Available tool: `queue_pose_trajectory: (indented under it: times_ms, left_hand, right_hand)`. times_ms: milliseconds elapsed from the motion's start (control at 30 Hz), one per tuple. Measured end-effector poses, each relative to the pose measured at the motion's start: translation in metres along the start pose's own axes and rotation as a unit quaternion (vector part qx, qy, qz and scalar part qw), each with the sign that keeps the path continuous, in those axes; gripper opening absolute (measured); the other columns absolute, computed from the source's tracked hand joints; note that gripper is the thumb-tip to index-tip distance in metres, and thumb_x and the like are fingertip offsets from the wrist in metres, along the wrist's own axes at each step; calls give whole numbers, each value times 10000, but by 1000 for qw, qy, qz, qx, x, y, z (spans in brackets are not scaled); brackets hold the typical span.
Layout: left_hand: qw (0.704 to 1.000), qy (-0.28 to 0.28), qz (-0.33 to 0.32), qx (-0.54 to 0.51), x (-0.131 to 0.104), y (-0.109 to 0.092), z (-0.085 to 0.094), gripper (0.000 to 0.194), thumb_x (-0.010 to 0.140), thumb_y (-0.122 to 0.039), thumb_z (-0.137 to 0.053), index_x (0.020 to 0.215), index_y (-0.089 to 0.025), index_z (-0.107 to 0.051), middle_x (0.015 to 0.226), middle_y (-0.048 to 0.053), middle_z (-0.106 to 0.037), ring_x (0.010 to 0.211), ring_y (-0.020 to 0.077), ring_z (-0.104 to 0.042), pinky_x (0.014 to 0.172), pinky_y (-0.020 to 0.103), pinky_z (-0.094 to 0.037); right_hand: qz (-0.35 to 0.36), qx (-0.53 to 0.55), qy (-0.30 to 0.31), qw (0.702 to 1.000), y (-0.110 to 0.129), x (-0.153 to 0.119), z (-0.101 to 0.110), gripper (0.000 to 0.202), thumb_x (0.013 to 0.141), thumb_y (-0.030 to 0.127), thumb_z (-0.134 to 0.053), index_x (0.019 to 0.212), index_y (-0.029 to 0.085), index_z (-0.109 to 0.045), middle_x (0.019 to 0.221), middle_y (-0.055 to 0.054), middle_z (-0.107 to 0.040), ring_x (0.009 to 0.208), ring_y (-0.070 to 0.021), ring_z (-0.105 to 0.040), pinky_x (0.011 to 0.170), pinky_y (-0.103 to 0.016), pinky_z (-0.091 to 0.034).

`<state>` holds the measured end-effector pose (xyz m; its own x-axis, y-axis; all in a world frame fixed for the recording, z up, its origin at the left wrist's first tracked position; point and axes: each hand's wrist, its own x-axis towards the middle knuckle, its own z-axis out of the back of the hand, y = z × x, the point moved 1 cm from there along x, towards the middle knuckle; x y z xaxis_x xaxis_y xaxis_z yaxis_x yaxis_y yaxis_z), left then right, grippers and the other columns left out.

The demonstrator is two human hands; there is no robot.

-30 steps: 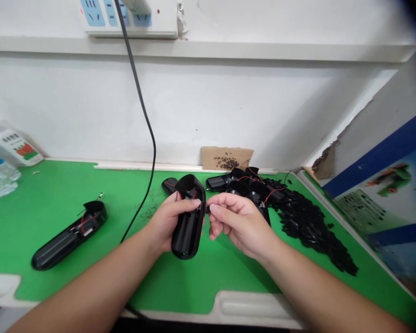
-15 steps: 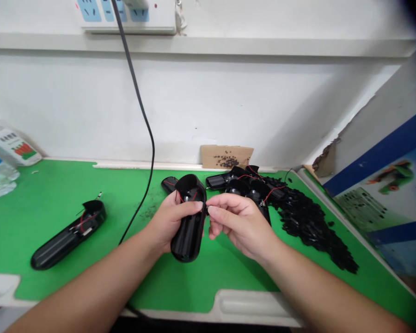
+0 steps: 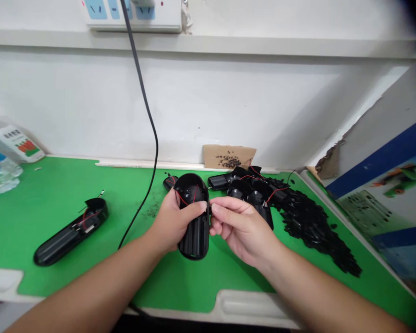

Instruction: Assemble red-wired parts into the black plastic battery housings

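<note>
My left hand (image 3: 173,219) is wrapped round a black oblong housing (image 3: 194,236) with red wires in its rounded upper end, the thumb lying across its face. At the housing's right edge, my right hand (image 3: 241,226) pinches with thumb and forefinger; what is between the fingertips is too small and dark to make out. Another black housing (image 3: 67,236) with red wires lies at the left on the green tabletop (image 3: 125,282). Partly behind my left hand is a further black part (image 3: 169,181).
Several black housings (image 3: 220,181) lie beyond my right hand, beside a long pile of small black parts (image 3: 312,226). Brown cardboard (image 3: 211,156) with tiny dark pieces leans at the wall. A black cable (image 3: 149,115) hangs down left of centre. Clear bottles (image 3: 2,171) stand far left.
The housing in my left hand has turned more upright, its inner face showing more. My right fingertips remain at its right edge. The whole view has shifted slightly.
</note>
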<state>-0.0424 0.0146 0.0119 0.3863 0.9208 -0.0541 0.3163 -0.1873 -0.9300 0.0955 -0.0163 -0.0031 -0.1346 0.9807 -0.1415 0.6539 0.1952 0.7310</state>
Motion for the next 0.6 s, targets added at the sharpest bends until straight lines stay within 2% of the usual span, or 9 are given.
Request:
queue_pose_trajectory:
  times_ms: [333,500,600]
  left_hand:
    - [996,-57,-24,63,0,3,3,447,651,-310,-799,902,-182,-452,669,-47,-577,508,124,-581,494,265,-506]
    - [984,-83,-78,134,0,5,6,419,670,-290,-788,950,-164,-502,777,-6,-597,663,126,-576,619,259,-505]
    - [980,-85,-95,155,1,5,5,417,674,-275,-777,962,-162,-497,793,-1,-593,697,129,-567,638,251,-490]
  right_hand:
    - [-9,5,-49,999,0,-3,-5,254,581,221,-890,784,140,-761,562,-1,-670,469,-73,-602,485,-151,-540]
    - [1,-5,-66,998,-1,-1,-4,248,562,217,-898,753,157,-752,567,7,-673,461,-67,-593,477,-153,-534]
    - [16,-23,-74,997,-1,-1,-3,295,543,232,-907,780,159,-747,588,5,-680,462,-69,-597,472,-154,-526]
